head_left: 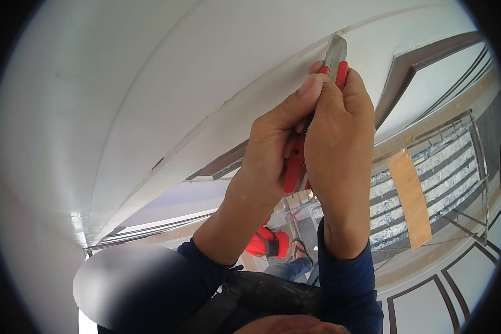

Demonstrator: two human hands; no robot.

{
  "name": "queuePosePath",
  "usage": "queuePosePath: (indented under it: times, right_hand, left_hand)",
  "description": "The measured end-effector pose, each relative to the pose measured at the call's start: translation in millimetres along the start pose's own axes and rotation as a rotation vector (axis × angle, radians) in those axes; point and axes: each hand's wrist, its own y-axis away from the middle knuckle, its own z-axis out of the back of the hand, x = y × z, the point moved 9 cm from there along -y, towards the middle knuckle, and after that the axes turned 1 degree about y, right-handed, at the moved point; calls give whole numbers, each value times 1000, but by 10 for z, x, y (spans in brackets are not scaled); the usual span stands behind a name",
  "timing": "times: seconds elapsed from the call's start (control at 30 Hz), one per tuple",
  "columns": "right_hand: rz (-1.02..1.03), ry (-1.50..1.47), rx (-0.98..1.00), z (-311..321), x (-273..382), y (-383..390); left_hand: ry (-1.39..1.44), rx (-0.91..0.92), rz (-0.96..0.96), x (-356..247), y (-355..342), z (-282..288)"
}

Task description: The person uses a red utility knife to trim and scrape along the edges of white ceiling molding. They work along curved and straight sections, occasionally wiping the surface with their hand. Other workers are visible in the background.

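Observation:
Both my hands are raised together, closed around a red and silver utility knife [337,53]. Its silver front end points up and meets the ceiling seam where the white curved panel joins the wall. My right hand [342,131] wraps the knife's body, hiding most of it. My left hand [266,133] grips from the other side, its thumb up by the right hand's fingers. The red rear of the knife shows below, between my wrists. Whether a blade sticks out at the tip is too small to tell.
A white ceiling panel [145,72] curves overhead. Dark frames [398,83] are set in the wall at right. Below lies a scaffold platform [451,167] with a tan board [411,197] across it. A sandalled foot [299,249] and a red item [270,243] show lower down.

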Motion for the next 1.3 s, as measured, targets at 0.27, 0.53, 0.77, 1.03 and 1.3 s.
queuePosePath:
  times: [0.27,0.53,0.77,1.03,1.3]
  right_hand:
    - [199,118,25,-92,78,56]
    - [128,178,-108,-5,45,-19]
    - [62,121,-60,-58,-26,-7]
    - [75,170,-5,-63,11,50]
    - [176,145,45,-102,61,66]
  left_hand:
    - [-87,0,20,-157,83,63]
    - [-41,86,54,-109,-5,17]
    - [-46,-37,-20,-130,45,61]
    - [-94,-116,-65,-138,139,68]
    - [-139,-164,-71,-163,154,84]
